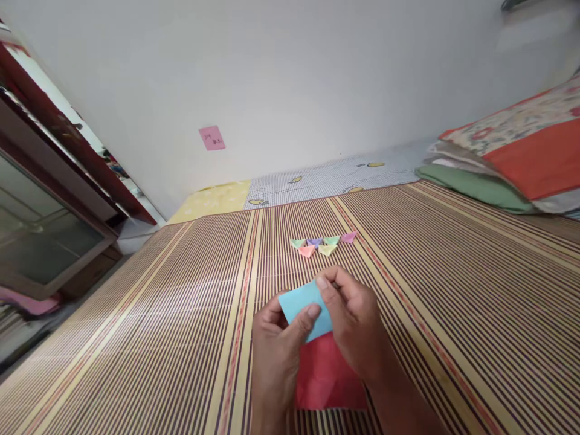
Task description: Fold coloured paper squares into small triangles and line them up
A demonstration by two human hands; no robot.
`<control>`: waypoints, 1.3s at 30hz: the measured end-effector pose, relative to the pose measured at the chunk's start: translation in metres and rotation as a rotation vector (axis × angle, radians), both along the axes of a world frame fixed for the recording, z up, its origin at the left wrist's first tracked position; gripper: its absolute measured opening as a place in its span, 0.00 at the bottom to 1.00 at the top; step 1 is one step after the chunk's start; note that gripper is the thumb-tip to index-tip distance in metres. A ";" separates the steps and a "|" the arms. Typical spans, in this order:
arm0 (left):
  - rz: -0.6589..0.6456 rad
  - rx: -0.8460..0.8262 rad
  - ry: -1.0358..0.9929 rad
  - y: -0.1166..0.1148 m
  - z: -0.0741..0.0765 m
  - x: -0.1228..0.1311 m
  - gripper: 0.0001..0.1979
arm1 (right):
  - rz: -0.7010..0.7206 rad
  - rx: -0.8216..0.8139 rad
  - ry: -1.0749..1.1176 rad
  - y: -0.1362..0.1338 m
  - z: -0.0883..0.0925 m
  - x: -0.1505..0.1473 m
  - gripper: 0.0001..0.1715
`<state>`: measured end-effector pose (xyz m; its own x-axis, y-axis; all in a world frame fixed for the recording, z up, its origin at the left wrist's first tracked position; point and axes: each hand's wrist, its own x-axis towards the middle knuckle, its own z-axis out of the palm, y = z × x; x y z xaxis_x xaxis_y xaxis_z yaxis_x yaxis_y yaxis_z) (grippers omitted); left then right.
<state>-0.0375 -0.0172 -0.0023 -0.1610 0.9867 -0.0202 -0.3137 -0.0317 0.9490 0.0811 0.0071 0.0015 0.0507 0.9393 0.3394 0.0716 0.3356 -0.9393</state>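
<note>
A light blue paper square (301, 305) is held just above a striped bamboo mat (158, 326). My left hand (276, 356) pinches its lower edge with the thumb on top. My right hand (353, 329) grips its right side, fingers curled over the top corner. Under both hands lies a red paper sheet (326, 377), partly hidden by them. Beyond the hands, several small folded paper triangles (324, 244) in pastel colours lie in a tight cluster on the mat.
A white wall bears a pink sticky note (212, 138). Stacked pillows and folded bedding (512, 157) sit at the far right. A dark wooden cabinet with glass (49, 217) stands at the left. A patterned sheet (317, 178) shows past the mat's far edge.
</note>
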 end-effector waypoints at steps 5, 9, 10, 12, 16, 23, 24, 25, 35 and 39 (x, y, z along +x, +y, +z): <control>-0.017 -0.020 -0.117 0.001 -0.002 0.000 0.12 | 0.146 -0.108 0.168 0.003 -0.002 -0.001 0.17; -0.069 -0.078 -0.244 0.002 0.001 0.001 0.14 | 0.241 -0.230 0.310 0.008 -0.008 0.004 0.16; -0.065 -0.084 -0.281 0.002 0.002 0.001 0.14 | 0.258 -0.239 0.341 0.010 -0.009 0.005 0.16; -0.039 -0.082 -0.350 0.003 0.005 0.002 0.13 | 0.290 -0.218 0.391 0.012 -0.011 0.007 0.16; 0.027 -0.064 -0.418 0.006 0.010 0.001 0.11 | 0.364 -0.151 0.343 0.013 -0.009 0.013 0.22; 0.118 -0.043 -0.497 0.009 0.007 -0.002 0.12 | 0.378 -0.106 0.161 0.007 0.003 0.013 0.23; 0.151 -0.045 -0.520 0.010 0.006 -0.002 0.11 | 0.363 -0.112 0.134 0.006 0.005 0.012 0.20; 0.188 -0.055 -0.547 0.010 0.006 -0.003 0.10 | 0.353 -0.127 0.099 0.005 0.006 0.011 0.16; 0.234 -0.253 -0.723 0.017 0.003 -0.006 0.09 | 0.239 0.052 -0.044 0.001 0.004 0.001 0.17; 0.199 -0.261 -0.761 0.018 -0.003 -0.008 0.11 | 0.227 0.064 -0.047 0.001 0.004 0.004 0.12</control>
<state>-0.0451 0.0011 -0.0054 -0.1815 0.8898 -0.4187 -0.8852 0.0377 0.4637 0.0847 0.0079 0.0059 -0.1770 0.9014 0.3953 0.0310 0.4065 -0.9131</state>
